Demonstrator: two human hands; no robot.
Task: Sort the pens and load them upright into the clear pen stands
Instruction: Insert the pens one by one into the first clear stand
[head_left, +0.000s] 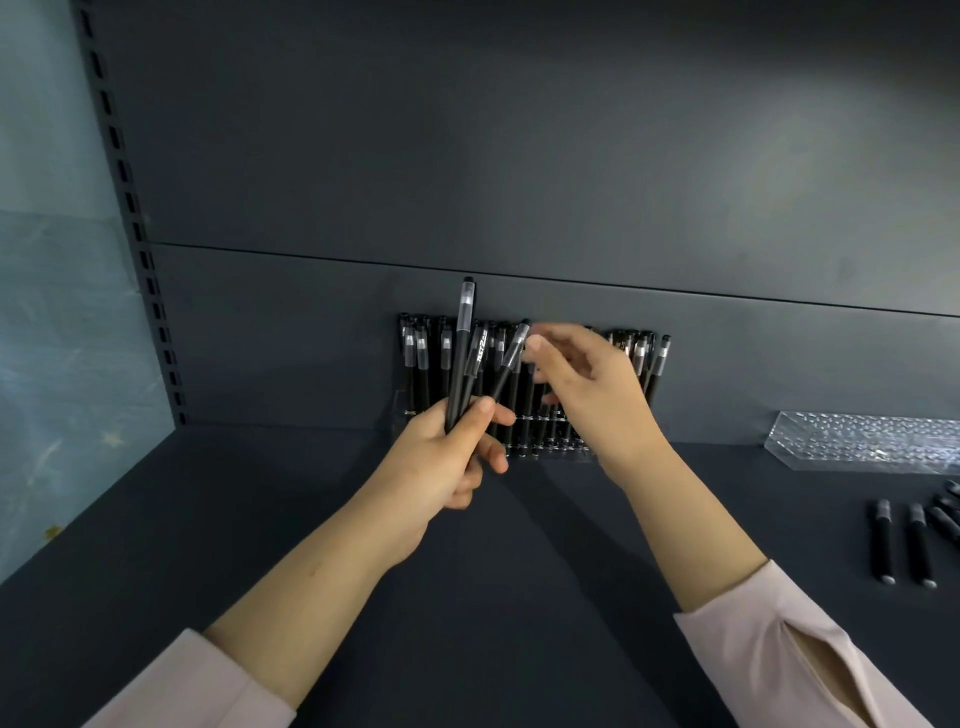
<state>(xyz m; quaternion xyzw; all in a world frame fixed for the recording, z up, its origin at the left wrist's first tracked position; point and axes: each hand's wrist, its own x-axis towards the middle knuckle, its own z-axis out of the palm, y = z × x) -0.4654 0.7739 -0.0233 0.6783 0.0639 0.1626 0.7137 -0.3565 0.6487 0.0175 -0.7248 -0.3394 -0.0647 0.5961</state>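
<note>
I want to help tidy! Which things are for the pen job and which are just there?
For the job: bunch of pens gripped in the left hand; right hand reaching at them; loaded clear stand; empty clear stand; loose pens lying on the shelf.
Just there: dark back panel; slotted post; blue wall.

You had a single view, worn on your head, looking forward and down from close above your forearms. Your left hand (436, 457), gripping pens (460, 364), and right hand (592, 395) sat mid-frame; beyond them the wide lens took in the back panel (519, 156) of the shelf.
</note>
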